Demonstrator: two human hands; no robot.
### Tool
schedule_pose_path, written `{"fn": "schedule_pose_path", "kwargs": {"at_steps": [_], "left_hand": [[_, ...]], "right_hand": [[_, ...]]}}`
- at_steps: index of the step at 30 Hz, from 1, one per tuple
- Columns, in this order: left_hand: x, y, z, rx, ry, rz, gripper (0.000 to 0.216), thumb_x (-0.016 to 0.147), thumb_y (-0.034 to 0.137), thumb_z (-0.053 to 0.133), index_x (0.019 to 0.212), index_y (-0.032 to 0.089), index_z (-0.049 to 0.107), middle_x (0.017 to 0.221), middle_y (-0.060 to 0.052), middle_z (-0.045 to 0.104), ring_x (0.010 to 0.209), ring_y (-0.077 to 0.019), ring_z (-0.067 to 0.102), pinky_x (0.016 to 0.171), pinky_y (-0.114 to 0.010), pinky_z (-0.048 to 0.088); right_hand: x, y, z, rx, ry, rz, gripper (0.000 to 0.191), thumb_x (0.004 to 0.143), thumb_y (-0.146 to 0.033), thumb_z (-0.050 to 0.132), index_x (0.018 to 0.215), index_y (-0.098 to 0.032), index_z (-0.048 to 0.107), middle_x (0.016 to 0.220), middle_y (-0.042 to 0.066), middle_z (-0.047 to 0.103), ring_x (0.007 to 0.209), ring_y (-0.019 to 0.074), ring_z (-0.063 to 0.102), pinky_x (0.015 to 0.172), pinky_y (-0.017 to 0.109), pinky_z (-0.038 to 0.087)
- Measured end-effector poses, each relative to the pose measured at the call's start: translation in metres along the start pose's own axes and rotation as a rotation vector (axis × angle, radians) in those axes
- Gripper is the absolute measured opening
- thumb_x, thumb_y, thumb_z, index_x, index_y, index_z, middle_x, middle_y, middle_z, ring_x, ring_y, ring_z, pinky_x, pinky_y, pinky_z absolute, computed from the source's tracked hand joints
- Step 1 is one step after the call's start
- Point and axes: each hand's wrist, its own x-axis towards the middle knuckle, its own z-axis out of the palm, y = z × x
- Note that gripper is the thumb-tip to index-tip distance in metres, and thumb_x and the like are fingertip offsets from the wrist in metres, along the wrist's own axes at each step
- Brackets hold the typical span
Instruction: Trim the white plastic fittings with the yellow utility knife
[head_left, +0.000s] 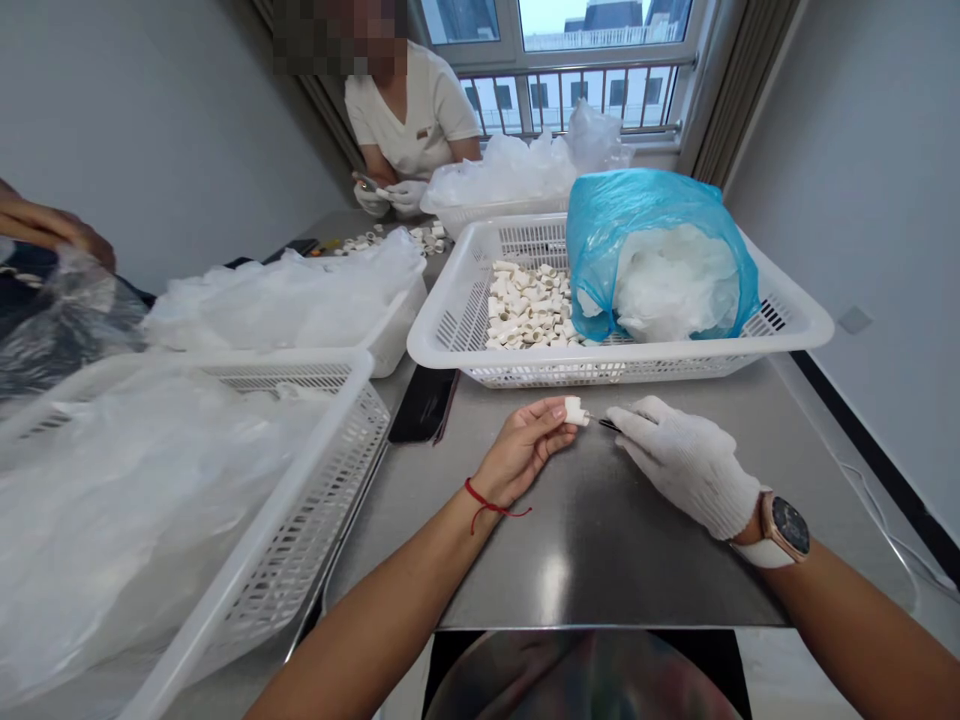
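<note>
My bare left hand (529,445), with a red string at the wrist, pinches a small white plastic pipe fitting (575,410) above the metal table (585,540). In a white knit glove, my right hand (679,455) grips a slim tool (606,424) with a dark handle and a thin metal tip. That tip meets the right side of the fitting; its exact kind is hidden by the fingers. Behind both hands stands a white slotted basket (622,372), where many similar white fittings (529,305) lie heaped beside a blue plastic bag (664,190).
A dark phone (424,405) lies left of my hands. White baskets (300,520) with clear plastic bags (157,500) fill the left side. Across the table a gloved co-worker (409,110) handles a small piece; another person's hand (75,235) is at far left.
</note>
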Motion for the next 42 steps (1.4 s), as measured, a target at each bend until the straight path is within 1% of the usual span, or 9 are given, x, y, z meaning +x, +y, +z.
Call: {"fn": "schedule_pose_path", "kwargs": {"at_steps": [4,10,13,18,23,29,32,36,42], "left_hand": [[0.001,0.000,-0.001,0.005,0.017,0.007,0.009,0.077,0.008,0.071,0.085,0.010,0.071,0.070,-0.002,0.071,0.058,-0.0071,0.066,0.060,-0.014,0.056],[0.000,-0.001,-0.001,0.046,0.002,0.031,0.014,0.075,0.011,0.074,0.088,0.011,0.071,0.072,-0.003,0.072,0.062,-0.0083,0.067,0.064,-0.016,0.057],[-0.001,-0.001,-0.001,0.056,0.006,0.061,0.017,0.073,0.013,0.076,0.089,0.012,0.071,0.073,-0.002,0.072,0.063,-0.0082,0.067,0.064,-0.016,0.057],[-0.001,-0.002,-0.001,0.117,-0.061,0.091,0.025,0.066,0.018,0.081,0.088,0.012,0.070,0.077,-0.003,0.073,0.070,-0.0122,0.070,0.067,-0.020,0.057],[-0.002,-0.003,0.000,0.182,-0.054,0.164,0.030,0.062,0.024,0.084,0.088,0.014,0.071,0.078,-0.002,0.074,0.075,-0.0139,0.070,0.071,-0.023,0.057],[-0.003,-0.004,-0.001,0.359,-0.056,0.264,0.031,0.067,0.030,0.081,0.091,0.014,0.071,0.083,-0.006,0.074,0.079,-0.0171,0.070,0.078,-0.032,0.057],[-0.002,-0.006,-0.002,0.476,-0.052,0.401,0.024,0.070,0.031,0.079,0.087,0.016,0.072,0.088,-0.005,0.072,0.079,-0.0156,0.068,0.080,-0.032,0.055],[-0.004,-0.006,0.000,0.686,-0.046,0.648,0.010,0.077,0.026,0.072,0.084,0.019,0.074,0.095,-0.007,0.069,0.088,-0.0171,0.066,0.081,-0.031,0.054],[-0.013,-0.002,0.003,0.945,-0.061,0.889,0.016,0.085,0.016,0.060,0.087,0.022,0.075,0.096,-0.008,0.070,0.087,-0.0168,0.064,0.078,-0.033,0.053]], "right_hand": [[0.000,0.000,-0.003,0.018,-0.024,-0.009,0.032,0.098,-0.040,0.037,0.119,-0.032,0.060,0.097,0.000,0.064,0.064,0.0116,0.057,0.048,0.026,0.024],[-0.001,-0.001,-0.002,-0.024,0.012,0.060,0.034,0.100,-0.037,0.032,0.122,-0.033,0.058,0.101,0.000,0.065,0.065,0.0118,0.058,0.047,0.026,0.023],[-0.001,0.001,-0.001,0.013,-0.014,0.024,0.033,0.099,-0.039,0.036,0.120,-0.032,0.060,0.099,0.000,0.065,0.064,0.0109,0.057,0.048,0.026,0.025],[0.000,0.003,0.000,0.052,0.004,0.064,0.033,0.098,-0.039,0.037,0.122,-0.031,0.059,0.102,0.001,0.064,0.067,0.0115,0.058,0.049,0.025,0.027],[0.000,0.004,0.000,0.111,-0.012,0.071,0.032,0.096,-0.039,0.039,0.119,-0.031,0.061,0.100,0.000,0.064,0.066,0.0115,0.058,0.049,0.025,0.029],[0.000,0.006,0.003,0.189,0.000,0.121,0.033,0.096,-0.039,0.040,0.119,-0.028,0.060,0.101,0.002,0.064,0.071,0.0138,0.059,0.054,0.025,0.033],[0.001,0.009,0.003,0.344,-0.022,0.103,0.028,0.094,-0.034,0.043,0.112,-0.025,0.063,0.094,0.002,0.063,0.076,0.0151,0.059,0.062,0.025,0.037],[0.006,0.016,-0.002,0.679,-0.120,0.074,0.020,0.090,-0.029,0.049,0.097,-0.021,0.066,0.086,0.001,0.062,0.081,0.0159,0.057,0.073,0.027,0.040],[0.010,0.022,-0.012,1.357,-0.439,0.190,0.012,0.085,-0.029,0.052,0.083,-0.020,0.059,0.069,-0.004,0.053,0.060,0.0112,0.049,0.060,0.025,0.040]]}}
